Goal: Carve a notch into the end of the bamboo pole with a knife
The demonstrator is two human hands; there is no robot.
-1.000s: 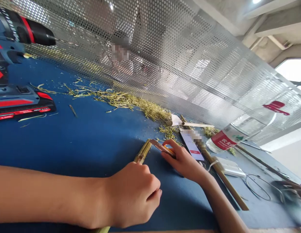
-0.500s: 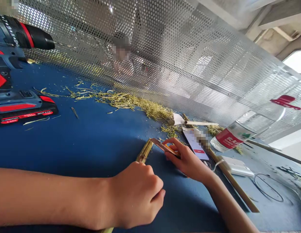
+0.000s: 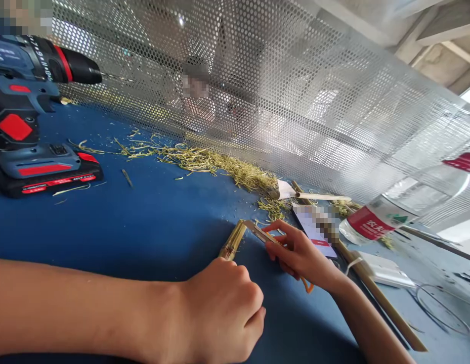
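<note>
On the blue table [image 3: 151, 227], left hand [image 3: 219, 313] grips one bamboo stick [image 3: 232, 241]; right hand [image 3: 301, 255] grips one knife [image 3: 257, 231].

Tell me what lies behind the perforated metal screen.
Behind the perforated metal screen, a person's blurred shape and pale building structure show through the holes. Details are veiled by the mesh; nothing finer can be made out.

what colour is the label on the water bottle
Red, with white characters and a small green mark, on the water bottle lying at right; only the head view shows it.
</note>
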